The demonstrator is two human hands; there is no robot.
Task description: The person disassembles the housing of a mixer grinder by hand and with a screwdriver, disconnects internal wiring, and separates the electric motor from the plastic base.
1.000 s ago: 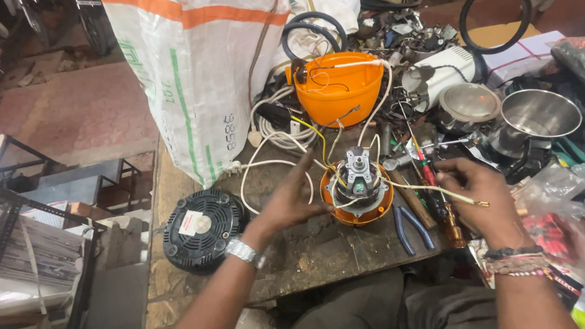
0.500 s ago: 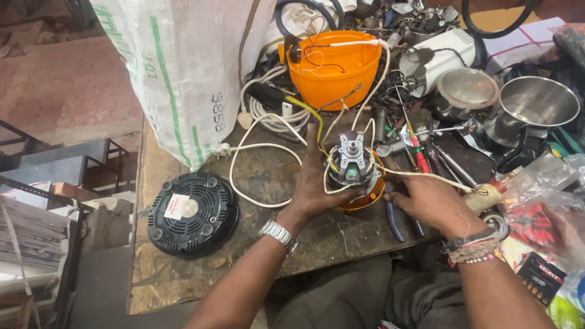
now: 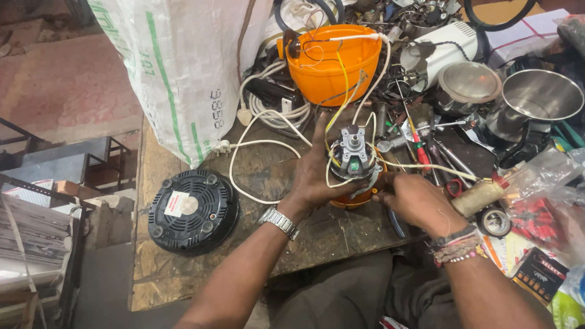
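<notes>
Head view looks down on a cluttered wooden table [image 3: 198,274] with both arms reaching in from the bottom of the frame. Near the centre sits a small electric motor [image 3: 352,156] with a grey shaft on top, seated in an orange base [image 3: 350,199] and trailing white and yellow wires. The left hand [image 3: 316,173], a metal watch on its wrist, is wrapped around the motor's left side, fingers spread and curled against it, the thumb low by the orange base. The right hand [image 3: 418,202], with bead bracelets at the wrist, lies just right of the base with its fingers pressed together and tucked under the motor's lower right edge; whether they pinch anything there cannot be told.

Above the motor, in the upper middle of the frame, stands an orange plastic housing [image 3: 333,63], open on top, with wires running into it. A black round vented cover [image 3: 191,212] lies well apart at centre left. A white woven sack [image 3: 183,64] fills the upper left. At the upper right are two steel jars [image 3: 543,101] among loose tools, and a red-handled screwdriver [image 3: 422,153] lies right of the motor.
</notes>
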